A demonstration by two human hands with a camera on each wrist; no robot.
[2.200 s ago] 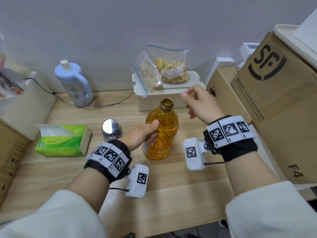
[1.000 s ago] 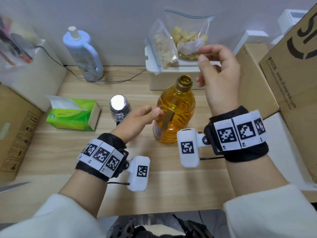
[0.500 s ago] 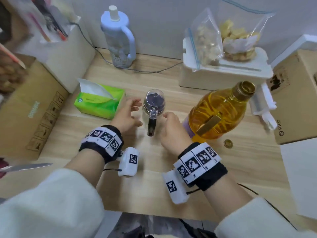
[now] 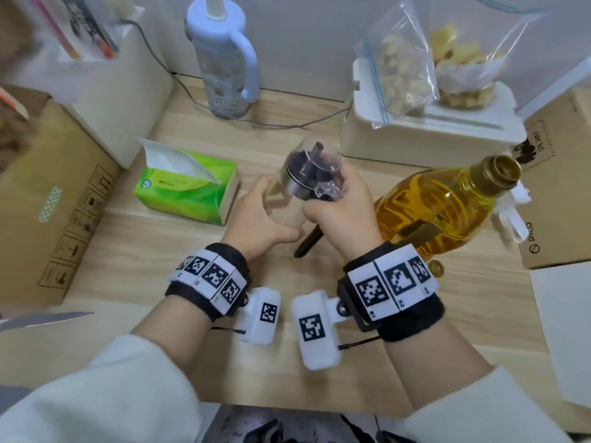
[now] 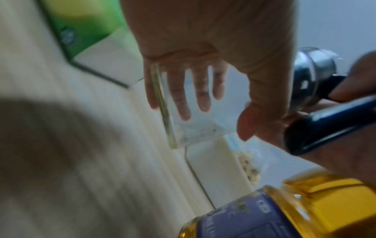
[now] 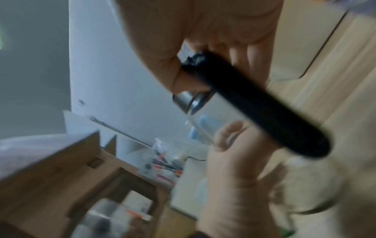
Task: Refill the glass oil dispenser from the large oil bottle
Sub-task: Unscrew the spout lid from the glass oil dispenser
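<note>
We note the wooden table (image 4: 399,302) carrying the large oil bottle (image 4: 438,206), uncapped and standing just right of our hands, nearly full of amber oil; its gold cap (image 4: 436,269) lies on the wood beside its base. We judge the bottle heavy and possibly slick, best taken round the body with support near the base when tipped. A green tissue box (image 4: 187,190) sits to the left, well apart. The glass oil dispenser (image 4: 300,187) is lifted off the table and tilted, held between both hands; it looks almost empty, light, rigid, breakable, smooth-walled. The left hand (image 4: 265,225) wraps its fingers (image 5: 183,99) round the clear body, seen through the glass in the left wrist view. The right hand (image 4: 342,219) grips the metal-collared lid (image 4: 308,174) at the top, the black handle (image 6: 254,104) jutting below its palm. Compared with half a second ago, the dispenser has left the tabletop, and both hands have closed on it rather than flanking it.
</note>
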